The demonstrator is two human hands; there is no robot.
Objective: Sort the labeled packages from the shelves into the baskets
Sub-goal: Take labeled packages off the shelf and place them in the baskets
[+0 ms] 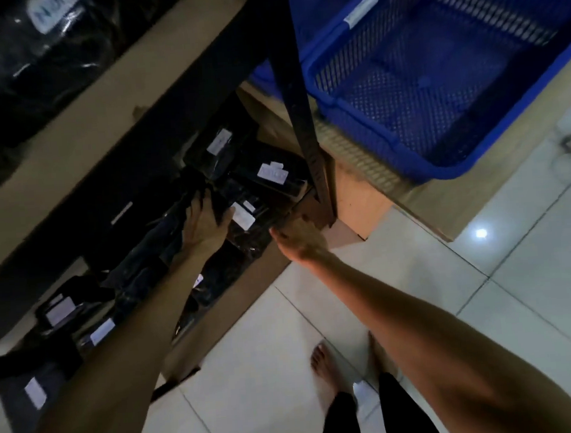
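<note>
Several black plastic packages with white labels lie on the low shelf (247,273), among them one (274,173) near the shelf post. My left hand (203,222) reaches into that shelf and grips a black package (222,209) whose white label (243,216) shows beside the thumb. My right hand (299,239) hovers at the shelf's front edge, fingers loosely bent, holding nothing. A blue mesh basket (437,80) stands to the right on a low platform; nothing shows inside it.
A black shelf post (300,113) rises between the packages and the basket. An upper shelf (46,47) holds more black bags. More labeled packages (61,309) lie lower left. Pale tiled floor (416,274) spreads to the right, with my bare feet (325,365) on it.
</note>
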